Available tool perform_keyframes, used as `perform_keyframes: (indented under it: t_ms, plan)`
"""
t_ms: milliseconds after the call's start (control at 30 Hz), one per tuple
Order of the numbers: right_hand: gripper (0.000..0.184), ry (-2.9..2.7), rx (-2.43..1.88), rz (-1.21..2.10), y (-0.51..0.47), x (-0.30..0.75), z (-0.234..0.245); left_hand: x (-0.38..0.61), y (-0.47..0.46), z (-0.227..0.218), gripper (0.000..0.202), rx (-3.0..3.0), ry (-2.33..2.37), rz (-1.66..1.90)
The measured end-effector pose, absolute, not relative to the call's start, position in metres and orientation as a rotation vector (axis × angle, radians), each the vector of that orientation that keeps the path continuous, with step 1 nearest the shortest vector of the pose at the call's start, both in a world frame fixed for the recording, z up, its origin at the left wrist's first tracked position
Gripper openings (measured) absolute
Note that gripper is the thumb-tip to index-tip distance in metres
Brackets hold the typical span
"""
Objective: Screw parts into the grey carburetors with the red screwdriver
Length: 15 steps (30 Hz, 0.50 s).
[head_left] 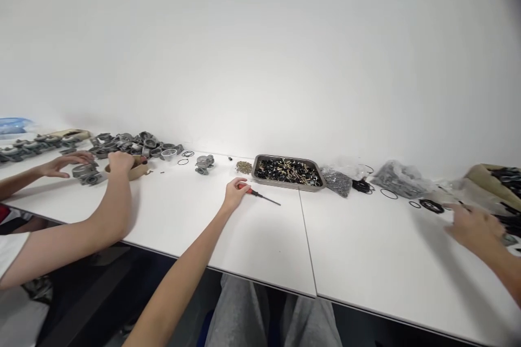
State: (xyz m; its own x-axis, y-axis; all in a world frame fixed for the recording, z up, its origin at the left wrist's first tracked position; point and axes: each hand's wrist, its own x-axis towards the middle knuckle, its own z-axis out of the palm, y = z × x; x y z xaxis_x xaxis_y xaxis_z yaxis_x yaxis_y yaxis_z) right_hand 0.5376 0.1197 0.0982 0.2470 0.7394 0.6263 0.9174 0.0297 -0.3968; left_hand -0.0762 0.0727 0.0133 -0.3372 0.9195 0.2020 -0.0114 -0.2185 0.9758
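Note:
My left hand [234,193] rests on the white table [252,238], its fingers closed round the red handle of a small screwdriver [260,195] whose shaft points right. Just beyond it stands a metal tray [321,183] full of small black and brass parts. My right hand [472,226] reaches far right, close to black O-rings [430,205] and a heap of black parts [508,179]. It is smeared by motion, so its fingers are unclear.
A co-worker at the left has both hands [120,161] by a grey metal housing [86,173] and a pile of grey castings [134,143]. One more casting [204,162], a heap of small screws [244,167] and plastic bags of parts [401,178] line the wall.

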Motion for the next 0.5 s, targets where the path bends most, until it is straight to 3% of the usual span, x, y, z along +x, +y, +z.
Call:
perform_keyframes:
  t_ms: [33,100,233,500]
  plan:
    - [0.007,-1.6,-1.764,-0.229,0.122,0.517,0.092,-0.076,0.073,0.014,0.038,1.192,1.348,1.639]
    - [0.024,-1.79,-1.716,-0.088,0.125,0.467,0.08,-0.076,0.073,0.015,0.033,1.28,1.41,1.608]
    - [0.034,-2.078,-1.473,0.148,0.119,0.352,0.054,-0.073,0.071,0.012,0.026,1.472,1.517,1.503]
    - [0.029,-2.111,-1.096,0.259,0.08,0.232,0.017,-0.103,0.079,0.036,0.021,1.731,1.91,1.407]
